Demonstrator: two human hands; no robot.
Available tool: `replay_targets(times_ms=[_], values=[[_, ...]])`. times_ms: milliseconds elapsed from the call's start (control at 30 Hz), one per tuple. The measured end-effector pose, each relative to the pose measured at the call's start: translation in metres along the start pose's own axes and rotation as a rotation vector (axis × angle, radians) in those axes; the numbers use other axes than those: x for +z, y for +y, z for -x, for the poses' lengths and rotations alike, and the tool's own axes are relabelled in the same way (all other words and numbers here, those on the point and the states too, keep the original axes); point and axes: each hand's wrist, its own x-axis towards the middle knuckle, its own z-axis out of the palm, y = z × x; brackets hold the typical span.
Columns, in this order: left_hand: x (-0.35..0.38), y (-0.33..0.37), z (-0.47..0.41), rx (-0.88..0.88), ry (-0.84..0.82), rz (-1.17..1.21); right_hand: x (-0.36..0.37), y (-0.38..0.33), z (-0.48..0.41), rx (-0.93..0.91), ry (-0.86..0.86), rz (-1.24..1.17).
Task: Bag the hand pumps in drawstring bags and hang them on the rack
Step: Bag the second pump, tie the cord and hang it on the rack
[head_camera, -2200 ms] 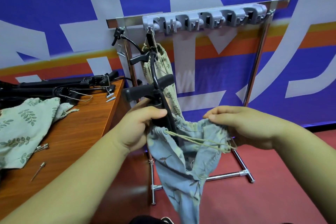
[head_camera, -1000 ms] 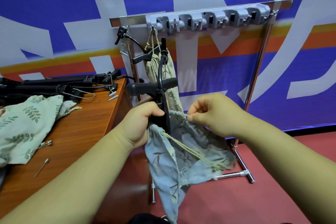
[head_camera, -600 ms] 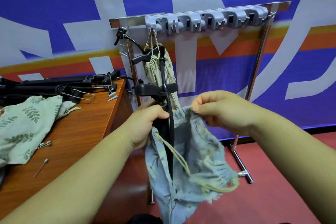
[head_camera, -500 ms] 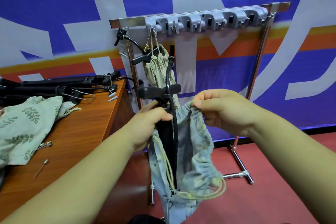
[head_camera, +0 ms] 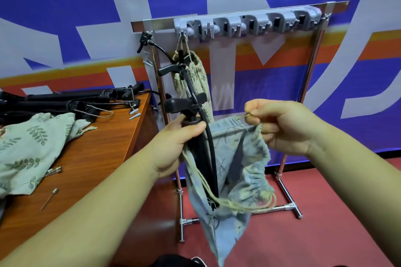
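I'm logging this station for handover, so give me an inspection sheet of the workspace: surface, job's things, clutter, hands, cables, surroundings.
Surface: wooden table at left.
Job's things: hand pump, lower end inside the blue drawstring bag; green bag hanging from the rack; spare pumps and leaf-print bag on the table.
Clutter: needle and small white nozzles on the table.
Hands: left hand grips the pump below its handle; right hand pinches the blue bag's rim.
Cables: black hose runs down beside the pump; drawstring cord hangs in a loose loop.
Surroundings: blue-and-white banner behind; red floor.
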Motion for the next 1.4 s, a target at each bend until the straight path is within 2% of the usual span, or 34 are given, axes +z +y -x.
replay_targets(times_ms=[100,267,400,567,700,800,933,1067,1133,1267,1400], values=[[0.003,-0.003,-0.003,-0.009,0.025,-0.043,-0.004,0.003,0.005,-0.012,0.091,0.344],[0.008,-0.010,-0.010,-0.049,0.130,-0.018,0.018,0.009,0.013,-0.050,-0.060,0.829],[0.011,-0.013,-0.010,-0.040,0.175,0.018,0.042,0.020,0.012,-0.054,-0.105,1.003],[0.008,-0.011,-0.008,-0.016,0.184,0.013,0.048,0.037,0.001,-0.103,0.027,1.239],[0.007,-0.010,-0.008,-0.019,0.180,0.034,0.048,0.040,-0.003,-0.136,0.041,1.400],[0.009,-0.009,-0.004,0.002,0.164,-0.012,0.048,0.031,-0.001,-0.100,-0.004,1.298],[0.010,-0.008,0.002,0.063,0.046,-0.179,0.046,0.001,0.005,-0.155,-0.008,0.873],[0.014,-0.004,0.008,0.058,-0.146,-0.519,0.043,-0.007,0.006,-0.192,-0.031,0.862],[0.014,-0.003,0.009,0.023,-0.189,-0.566,0.042,-0.008,0.008,-0.186,-0.039,0.828],[0.016,0.002,0.012,-0.064,-0.154,-0.421,0.037,-0.010,0.012,-0.184,-0.023,0.741],[0.015,-0.001,0.011,-0.088,-0.042,-0.195,0.036,-0.013,0.016,-0.171,-0.011,0.680]])
